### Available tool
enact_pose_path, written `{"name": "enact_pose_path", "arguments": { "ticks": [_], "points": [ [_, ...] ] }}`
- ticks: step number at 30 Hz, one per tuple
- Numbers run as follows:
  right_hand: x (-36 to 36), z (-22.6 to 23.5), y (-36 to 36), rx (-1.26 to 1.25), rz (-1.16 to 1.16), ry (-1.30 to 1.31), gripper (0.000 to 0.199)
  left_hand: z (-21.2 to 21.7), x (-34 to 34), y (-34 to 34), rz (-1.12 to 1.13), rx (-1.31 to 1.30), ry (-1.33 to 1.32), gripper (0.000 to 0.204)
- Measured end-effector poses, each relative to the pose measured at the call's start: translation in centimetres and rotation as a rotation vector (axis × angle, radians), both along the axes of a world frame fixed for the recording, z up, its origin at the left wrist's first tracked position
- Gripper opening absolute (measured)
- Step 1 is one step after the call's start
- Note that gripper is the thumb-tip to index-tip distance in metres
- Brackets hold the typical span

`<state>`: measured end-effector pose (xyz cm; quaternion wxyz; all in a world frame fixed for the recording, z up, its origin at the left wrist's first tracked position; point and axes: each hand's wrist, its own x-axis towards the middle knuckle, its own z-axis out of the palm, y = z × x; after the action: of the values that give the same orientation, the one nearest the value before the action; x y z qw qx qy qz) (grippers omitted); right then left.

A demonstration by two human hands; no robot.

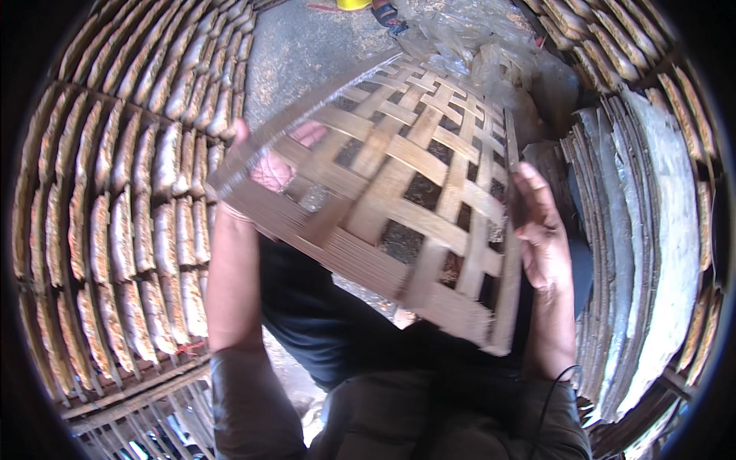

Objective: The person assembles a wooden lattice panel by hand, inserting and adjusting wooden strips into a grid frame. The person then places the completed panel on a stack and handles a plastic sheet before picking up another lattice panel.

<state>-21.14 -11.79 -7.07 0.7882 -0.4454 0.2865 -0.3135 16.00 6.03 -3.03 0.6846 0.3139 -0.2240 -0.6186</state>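
Gripping the tray (418,157) with both hands, up off the floor (307,69), at mid-view and just beyond the legs (314,322). Closed on the edge at 9 o'clock with the left hand (272,170): thumb outside, fingers underneath, showing through the gaps in the weave. Closed also at 3 o'clock with the right hand (540,245), more lightly by the look of it, fingers laid along the edge.

Seems to be at a handling step: holding the tray tilted in the air, woven face in plain view. Would call next for moving both hands together, without letting either side drop or twisting the weave, and probably for a firmer hold at 3 o'clock before any wide swing.

Pointing with the far end toward 1 o'clock, and narrowing that way in this view. Running from 10 to 4 o'clock along the near edge, longest as seen here and blurred. Too foreshortened to tell for sure, but perhaps longer in truth along the line from 7 to 1 o'clock. Raised a little higher at 10 o'clock, as far as can be judged.

Flanked by slabs (165,234) at 9 o'clock, a stack (613,253) at 3 and plastic (491,73) at 1.
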Motion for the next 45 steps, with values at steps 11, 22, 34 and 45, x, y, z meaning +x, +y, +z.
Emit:
{"name": "enact_pose_path", "arguments": {
  "ticks": [11, 22, 34, 45],
  "points": [
    [4.5, -4.4, 15.6, 0.275, 0.262, 0.151, 0.073, 0.1, -3.2, -2.1, 0.19, 0.175, -0.226, 0.092],
    [6.2, -13.9, 17.9, -0.121, 0.634, 0.436, 0.042, -1.6, -7.3, -2.1, 0.16, 0.45, -0.56, 0.091],
    [12.3, -14.3, 5.0, 0.147, -0.161, 0.503, 0.044, -0.3, -9.6, -1.5, -0.143, 0.199, -0.536, 0.09],
    [13.6, -16.9, 4.8, -0.345, -0.366, 0.711, 0.042, -0.6, -10.2, -3.1, -0.139, 0.181, -0.591, 0.083]
  ]
}}
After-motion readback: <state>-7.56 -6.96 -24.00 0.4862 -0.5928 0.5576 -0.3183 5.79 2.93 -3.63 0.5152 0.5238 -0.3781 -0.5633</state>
